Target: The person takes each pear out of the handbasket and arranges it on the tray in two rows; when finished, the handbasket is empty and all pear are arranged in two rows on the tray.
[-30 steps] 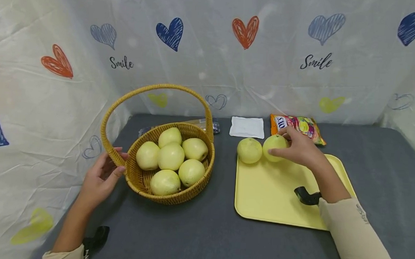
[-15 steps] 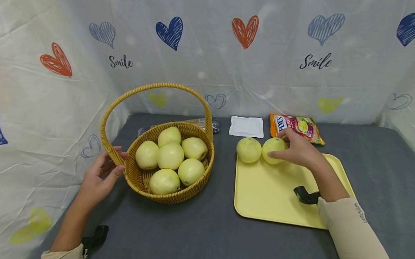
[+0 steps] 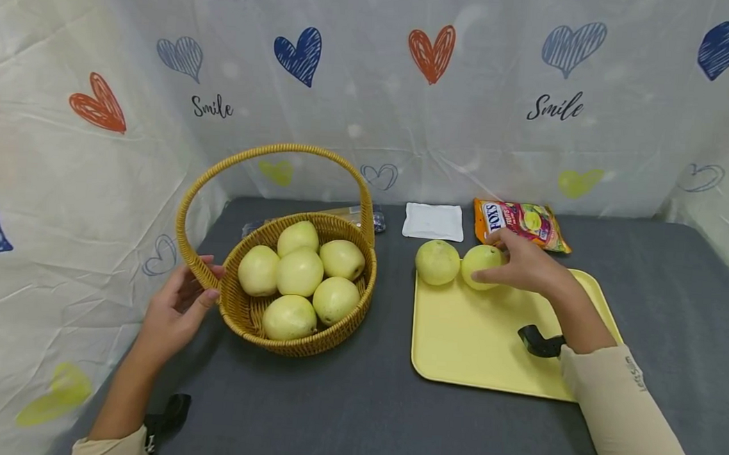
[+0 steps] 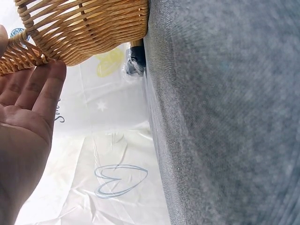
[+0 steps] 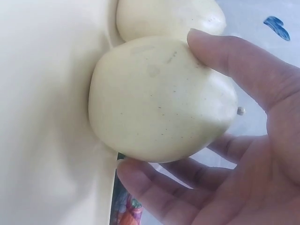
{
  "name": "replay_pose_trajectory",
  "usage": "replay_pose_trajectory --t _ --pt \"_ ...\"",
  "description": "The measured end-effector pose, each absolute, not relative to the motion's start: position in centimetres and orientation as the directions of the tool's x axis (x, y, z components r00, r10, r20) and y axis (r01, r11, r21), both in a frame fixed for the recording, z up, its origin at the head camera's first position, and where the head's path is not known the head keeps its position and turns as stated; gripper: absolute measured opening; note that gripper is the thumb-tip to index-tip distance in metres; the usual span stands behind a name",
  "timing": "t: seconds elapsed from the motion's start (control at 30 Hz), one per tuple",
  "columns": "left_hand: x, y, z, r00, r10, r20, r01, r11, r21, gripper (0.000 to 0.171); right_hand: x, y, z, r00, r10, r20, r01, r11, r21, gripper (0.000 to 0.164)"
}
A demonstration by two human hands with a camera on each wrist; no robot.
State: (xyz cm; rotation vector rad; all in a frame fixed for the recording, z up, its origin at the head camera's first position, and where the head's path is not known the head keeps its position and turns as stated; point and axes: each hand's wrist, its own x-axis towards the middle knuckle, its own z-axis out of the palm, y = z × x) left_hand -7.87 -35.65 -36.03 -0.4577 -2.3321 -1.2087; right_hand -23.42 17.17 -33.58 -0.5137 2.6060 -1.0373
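My left hand [image 3: 174,313] holds the lower left end of the handle of a woven basket [image 3: 297,351], thumb in front and fingers behind. In the left wrist view, the fingers [image 4: 35,89] touch the wicker [image 4: 89,30] from below. Several pale green melons [image 3: 300,272] fill the basket. Over the far edge of a yellow tray [image 3: 476,352], my right hand [image 3: 525,262] grips a melon [image 3: 480,264]. The right wrist view has the thumb [image 5: 225,51] on one side of this stemmed melon [image 5: 154,103] and fingers curled round the other. Another melon [image 3: 437,263] sits beside it on the tray.
Behind the tray lie an orange candy packet [image 3: 524,225] and a white packet [image 3: 434,222]. A clear-wrapped item [image 3: 349,216] lies behind the basket. Grey cloth [image 3: 353,415] covers the table, and a patterned white curtain [image 3: 355,81] hangs at the back and sides.
The melon in my right hand has sunk slightly toward the tray and tipped a little, the hand going with it. My left hand and the basket have stayed in place.
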Motion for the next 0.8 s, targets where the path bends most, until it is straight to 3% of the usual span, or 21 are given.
replay_pose_trajectory --t 0.33,0.57,0.7,0.8 --pt "-7.5 -34.9 -35.2 -0.834 0.082 0.546 0.497 0.544 0.677 0.054 -23.4 16.9 -33.6 -0.894 -0.436 -0.101 -0.248 0.672 -0.698 0.077" --pt "-7.9 -36.2 -36.5 -0.848 0.076 0.525 0.482 0.524 0.702 0.058 -22.6 15.2 -32.3 -0.876 -0.466 0.12 -0.42 0.618 -0.665 0.061" --pt "-8.0 -36.3 -36.6 -0.852 0.071 0.519 0.477 0.517 0.711 0.058 -21.6 13.1 -31.6 -0.814 -0.507 0.284 -0.559 0.55 -0.62 0.044" --pt "-8.0 -36.3 -36.7 -0.841 0.085 0.534 0.498 0.508 0.703 0.057 -21.0 11.1 -31.2 -0.728 -0.583 0.359 -0.665 0.475 -0.577 0.036"
